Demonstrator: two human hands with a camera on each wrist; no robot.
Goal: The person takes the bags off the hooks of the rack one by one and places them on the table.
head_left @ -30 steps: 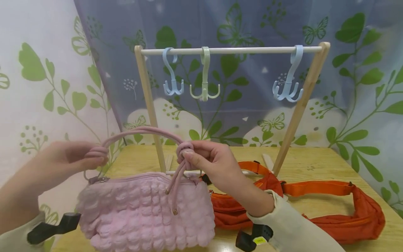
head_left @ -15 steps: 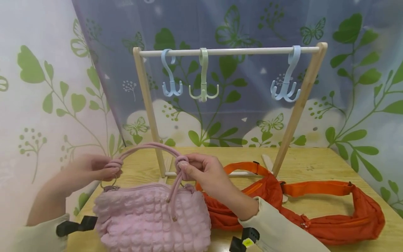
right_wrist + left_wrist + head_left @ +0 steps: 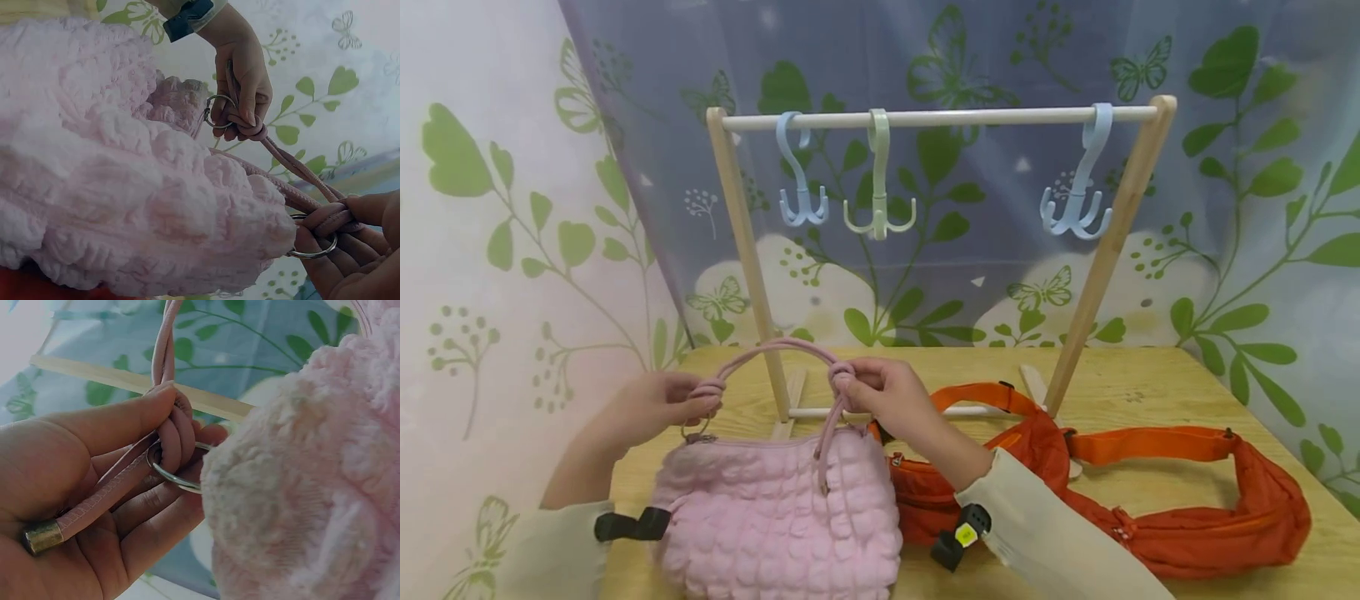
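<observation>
A pink puffy quilted handbag (image 3: 775, 508) is held up by its cord handle (image 3: 782, 343), low in the head view. My left hand (image 3: 647, 408) pinches the knot at the handle's left end. In the left wrist view, thumb and fingers close on that knot (image 3: 178, 434) beside a metal ring (image 3: 178, 480), and a strap end with a brass tip (image 3: 42, 536) lies across the palm. At the other end, my right hand (image 3: 891, 400) pinches the right knot (image 3: 840, 372), with cord ends hanging below it. The right wrist view shows another metal ring (image 3: 315, 254) by those fingers.
Behind stands a wooden rack with a white bar (image 3: 985, 117). From it hang a blue hook (image 3: 802, 179), a green hook (image 3: 880, 179) and another blue hook (image 3: 1078, 179). Two orange waist bags (image 3: 1210, 533) lie on the wooden table (image 3: 1138, 392), right of the handbag.
The handbag has come down and moved rightward. My left hand has moved right and slightly lower, nearer the right hand, so the handle arches more tightly. Both hands keep their knots.
</observation>
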